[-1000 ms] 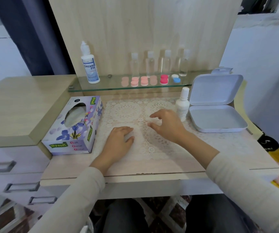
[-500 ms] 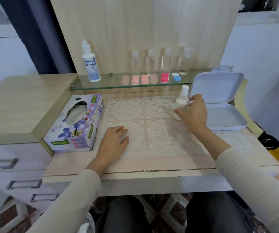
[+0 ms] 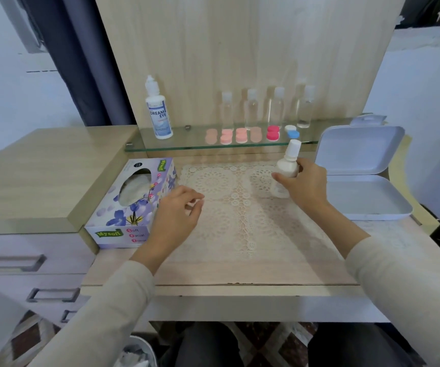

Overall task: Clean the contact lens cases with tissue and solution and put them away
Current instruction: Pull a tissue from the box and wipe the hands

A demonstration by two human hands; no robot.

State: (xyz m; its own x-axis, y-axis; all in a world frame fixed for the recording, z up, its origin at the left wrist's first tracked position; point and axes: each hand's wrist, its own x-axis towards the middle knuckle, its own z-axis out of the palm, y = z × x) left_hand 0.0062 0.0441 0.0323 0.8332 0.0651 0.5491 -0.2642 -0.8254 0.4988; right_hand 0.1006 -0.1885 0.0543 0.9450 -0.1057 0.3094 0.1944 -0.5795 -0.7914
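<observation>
Right hand [image 3: 305, 186]: fingers curled around the small white plastic bottle with a tall cap [image 3: 288, 165], at the far right of the cream lace mat [image 3: 240, 207]. Left hand [image 3: 179, 217]: fingers loosely curled, holding nothing, just beside the floral cardboard tissue box [image 3: 131, 205]. The round pink, red and white-blue contact lens cases [image 3: 240, 135] sit in a row on the glass shelf [image 3: 181, 146], in front of clear empty bottles [image 3: 278, 107]. The labelled white solution bottle [image 3: 158, 112] stands at the shelf's left. An open white hinged plastic box [image 3: 359, 181] lies right of the mat
</observation>
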